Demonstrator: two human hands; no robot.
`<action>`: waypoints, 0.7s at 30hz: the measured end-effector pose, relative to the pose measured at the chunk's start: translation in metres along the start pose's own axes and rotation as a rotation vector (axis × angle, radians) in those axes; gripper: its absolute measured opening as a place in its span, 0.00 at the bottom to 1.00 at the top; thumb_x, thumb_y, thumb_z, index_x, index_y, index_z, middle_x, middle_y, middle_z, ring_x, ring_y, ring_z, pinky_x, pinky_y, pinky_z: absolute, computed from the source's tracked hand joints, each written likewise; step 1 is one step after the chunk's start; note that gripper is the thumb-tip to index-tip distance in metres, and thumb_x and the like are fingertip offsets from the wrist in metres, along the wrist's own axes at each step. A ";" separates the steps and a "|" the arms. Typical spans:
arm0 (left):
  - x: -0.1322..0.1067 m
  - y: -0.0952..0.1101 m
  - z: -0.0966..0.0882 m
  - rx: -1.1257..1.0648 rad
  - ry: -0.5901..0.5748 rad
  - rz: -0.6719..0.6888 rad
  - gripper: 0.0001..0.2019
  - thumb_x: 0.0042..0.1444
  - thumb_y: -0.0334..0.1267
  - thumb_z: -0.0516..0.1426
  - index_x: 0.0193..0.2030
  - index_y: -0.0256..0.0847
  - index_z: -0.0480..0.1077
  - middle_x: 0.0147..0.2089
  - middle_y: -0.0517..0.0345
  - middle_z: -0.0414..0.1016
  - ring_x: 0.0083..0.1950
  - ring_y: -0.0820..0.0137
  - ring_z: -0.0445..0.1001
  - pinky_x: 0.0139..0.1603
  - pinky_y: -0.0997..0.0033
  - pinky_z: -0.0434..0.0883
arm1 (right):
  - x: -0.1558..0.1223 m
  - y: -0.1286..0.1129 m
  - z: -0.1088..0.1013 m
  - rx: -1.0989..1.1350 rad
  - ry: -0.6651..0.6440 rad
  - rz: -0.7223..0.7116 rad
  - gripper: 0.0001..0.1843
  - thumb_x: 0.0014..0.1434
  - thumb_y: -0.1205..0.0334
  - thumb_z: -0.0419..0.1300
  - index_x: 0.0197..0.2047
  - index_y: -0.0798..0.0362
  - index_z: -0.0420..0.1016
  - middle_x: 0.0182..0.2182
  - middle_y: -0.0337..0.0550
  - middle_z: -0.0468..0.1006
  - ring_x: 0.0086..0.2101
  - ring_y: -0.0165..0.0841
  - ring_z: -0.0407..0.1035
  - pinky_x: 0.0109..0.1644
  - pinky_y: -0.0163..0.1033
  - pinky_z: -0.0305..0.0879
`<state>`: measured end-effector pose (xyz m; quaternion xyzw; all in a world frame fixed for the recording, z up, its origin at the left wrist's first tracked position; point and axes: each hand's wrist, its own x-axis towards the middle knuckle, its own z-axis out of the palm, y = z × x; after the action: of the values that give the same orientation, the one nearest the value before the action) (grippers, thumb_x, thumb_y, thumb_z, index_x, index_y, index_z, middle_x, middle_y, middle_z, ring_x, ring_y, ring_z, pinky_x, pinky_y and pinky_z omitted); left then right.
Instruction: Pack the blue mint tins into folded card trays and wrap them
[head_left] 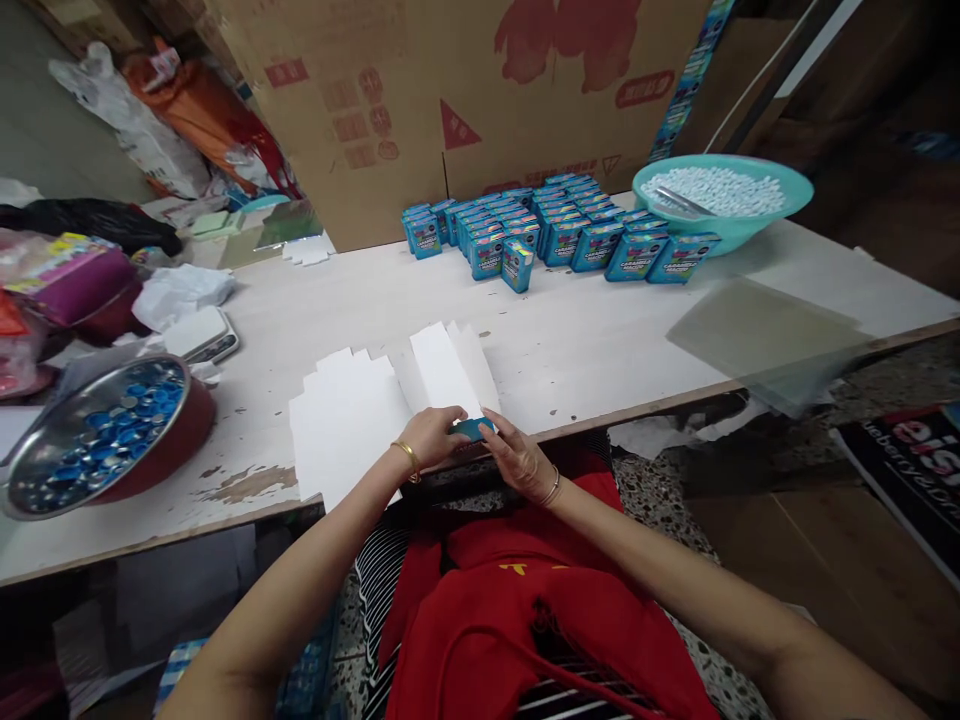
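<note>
At the near table edge, my left hand and my right hand meet on a small teal box, fingers closed round it from both sides. Most of the box is hidden by my fingers. Just beyond it lie fanned stacks of flat white card blanks, one stack directly behind my hands. Several finished teal boxes stand in rows at the far side of the white table.
A metal bowl of blue pieces sits at the left, a white scale behind it. A teal basin of white pellets stands far right. A clear plastic sheet overhangs the right edge. A large cardboard box backs the table.
</note>
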<state>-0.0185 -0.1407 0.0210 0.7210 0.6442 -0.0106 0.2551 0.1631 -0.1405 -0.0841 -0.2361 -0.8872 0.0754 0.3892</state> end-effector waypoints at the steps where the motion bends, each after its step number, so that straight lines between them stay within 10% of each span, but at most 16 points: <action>1: 0.000 0.000 0.001 -0.003 0.004 -0.014 0.15 0.53 0.41 0.57 0.48 0.42 0.70 0.39 0.56 0.77 0.39 0.68 0.74 0.40 0.71 0.68 | 0.000 -0.001 0.001 -0.020 -0.022 -0.012 0.37 0.61 0.77 0.43 0.69 0.50 0.31 0.64 0.55 0.51 0.56 0.40 0.60 0.52 0.49 0.68; 6: -0.022 -0.004 0.015 -0.039 0.170 -0.022 0.17 0.55 0.37 0.54 0.52 0.40 0.67 0.46 0.50 0.75 0.48 0.63 0.74 0.49 0.63 0.70 | 0.002 -0.005 0.006 -0.177 -0.098 -0.053 0.32 0.61 0.76 0.42 0.68 0.60 0.41 0.59 0.60 0.62 0.42 0.39 0.69 0.43 0.47 0.71; 10: -0.048 -0.017 0.054 -0.235 0.833 0.039 0.29 0.57 0.36 0.53 0.65 0.46 0.50 0.66 0.47 0.55 0.66 0.60 0.56 0.62 0.55 0.62 | 0.001 -0.004 0.017 -0.239 -0.095 -0.076 0.29 0.61 0.75 0.45 0.66 0.60 0.50 0.59 0.57 0.63 0.42 0.37 0.69 0.44 0.43 0.72; 12: -0.053 -0.020 0.081 -0.413 0.978 -0.099 0.36 0.56 0.36 0.54 0.68 0.46 0.40 0.69 0.45 0.46 0.68 0.57 0.50 0.64 0.52 0.59 | 0.001 -0.004 0.022 -0.246 -0.091 -0.084 0.29 0.61 0.74 0.46 0.65 0.60 0.52 0.59 0.57 0.63 0.42 0.37 0.69 0.44 0.43 0.72; 16: -0.042 -0.013 0.125 -0.616 0.745 -0.181 0.46 0.53 0.31 0.51 0.67 0.44 0.20 0.71 0.45 0.37 0.70 0.60 0.45 0.65 0.58 0.58 | 0.005 -0.009 0.029 -0.251 -0.061 -0.074 0.29 0.58 0.76 0.46 0.63 0.60 0.57 0.58 0.54 0.64 0.44 0.39 0.69 0.43 0.43 0.72; 21: -0.027 -0.010 0.139 -0.458 0.562 -0.225 0.53 0.45 0.26 0.51 0.63 0.40 0.08 0.71 0.49 0.25 0.70 0.65 0.32 0.69 0.63 0.49 | 0.015 -0.012 0.034 -0.230 0.006 -0.085 0.30 0.54 0.79 0.44 0.60 0.58 0.62 0.52 0.50 0.72 0.43 0.40 0.70 0.42 0.45 0.73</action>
<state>0.0111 -0.2181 -0.0940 0.5450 0.7498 0.3038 0.2201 0.1250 -0.1416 -0.0940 -0.2414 -0.8980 -0.0444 0.3652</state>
